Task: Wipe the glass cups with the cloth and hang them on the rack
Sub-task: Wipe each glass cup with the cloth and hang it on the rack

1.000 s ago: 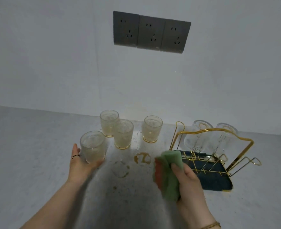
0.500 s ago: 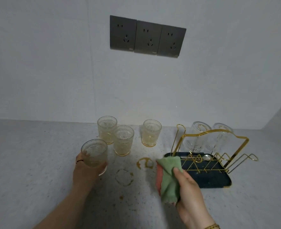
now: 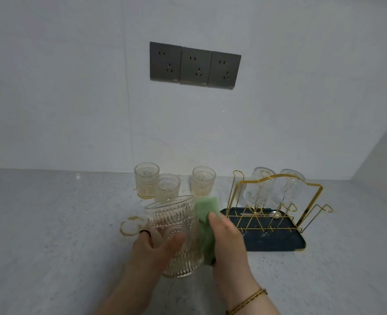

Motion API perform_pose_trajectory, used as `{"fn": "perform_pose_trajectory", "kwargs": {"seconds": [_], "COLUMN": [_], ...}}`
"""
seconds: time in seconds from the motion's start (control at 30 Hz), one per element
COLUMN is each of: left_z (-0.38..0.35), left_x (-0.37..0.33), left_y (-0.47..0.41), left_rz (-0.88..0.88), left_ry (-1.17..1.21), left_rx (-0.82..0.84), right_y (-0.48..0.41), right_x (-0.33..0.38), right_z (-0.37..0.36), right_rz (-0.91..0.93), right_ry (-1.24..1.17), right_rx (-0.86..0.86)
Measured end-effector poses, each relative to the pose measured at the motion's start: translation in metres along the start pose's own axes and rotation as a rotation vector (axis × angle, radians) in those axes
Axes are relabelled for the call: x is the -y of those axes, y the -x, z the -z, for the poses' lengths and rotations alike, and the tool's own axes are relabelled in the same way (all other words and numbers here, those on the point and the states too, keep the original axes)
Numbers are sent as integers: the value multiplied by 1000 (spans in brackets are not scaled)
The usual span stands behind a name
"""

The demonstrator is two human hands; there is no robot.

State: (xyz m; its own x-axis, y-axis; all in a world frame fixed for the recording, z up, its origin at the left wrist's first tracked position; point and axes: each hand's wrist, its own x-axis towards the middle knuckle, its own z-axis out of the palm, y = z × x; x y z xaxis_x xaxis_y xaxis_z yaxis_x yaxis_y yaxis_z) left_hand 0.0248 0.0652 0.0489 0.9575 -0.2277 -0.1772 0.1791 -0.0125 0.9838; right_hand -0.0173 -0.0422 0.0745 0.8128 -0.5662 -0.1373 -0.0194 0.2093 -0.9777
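My left hand [image 3: 152,247] grips a patterned glass cup [image 3: 174,226], lifted off the counter and close to the camera. Beside it, my right hand [image 3: 227,242] holds a green cloth [image 3: 207,214] against the cup's right side. Three more glass cups stand on the counter behind: one at the back left [image 3: 146,179], one in front of it [image 3: 167,186], and one to the right [image 3: 203,181]. The gold wire rack [image 3: 275,201] on a dark tray [image 3: 276,243] stands to the right, with two cups [image 3: 258,189] [image 3: 287,189] hung upside down on it.
A yellowish ring stain [image 3: 130,226] marks the speckled grey counter [image 3: 51,223] left of the held cup. The white wall carries three dark sockets [image 3: 194,65]. A side wall closes the counter at the far right [image 3: 381,155].
My left hand has lifted the front-left cup off the counter and brought it toward me. My right hand has moved the cloth left until it touches the cup's side.
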Motion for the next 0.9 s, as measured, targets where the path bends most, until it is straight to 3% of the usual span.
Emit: {"fn": "perform_pose_trajectory", "kwargs": {"seconds": [0.2,0.33,0.47,0.53,0.63,0.73,0.8,0.87,0.9], "left_z": [0,7,6,7,10,12,12,11,11], "left_x": [-9,-10,-11,-15,-18,-21,-20,-19,-19], "left_y": [8,6,13,15,13,10,7,3,0], "left_rz": [11,29,22,0,-41,-64,-74,-80,-80], "left_ry": [51,129,132,133,100,104,77,77,84], "left_rx": [-41,-5,73,80,75,37,25,23,29], "right_y": [28,21,14,16,16,11,3,5,10], "right_x": [-3,-25,-34,-35,-34,-20,-19,-22,-27], "right_z": [5,11,0,-7,-11,-13,-12,-13,-17], "right_rz": [209,812,994,977,806,384,236,222,305], "right_ry": [192,577,573,535,451,139,121,119,162], "right_rx": [337,214,149,224,320,408,444,436,386]}}
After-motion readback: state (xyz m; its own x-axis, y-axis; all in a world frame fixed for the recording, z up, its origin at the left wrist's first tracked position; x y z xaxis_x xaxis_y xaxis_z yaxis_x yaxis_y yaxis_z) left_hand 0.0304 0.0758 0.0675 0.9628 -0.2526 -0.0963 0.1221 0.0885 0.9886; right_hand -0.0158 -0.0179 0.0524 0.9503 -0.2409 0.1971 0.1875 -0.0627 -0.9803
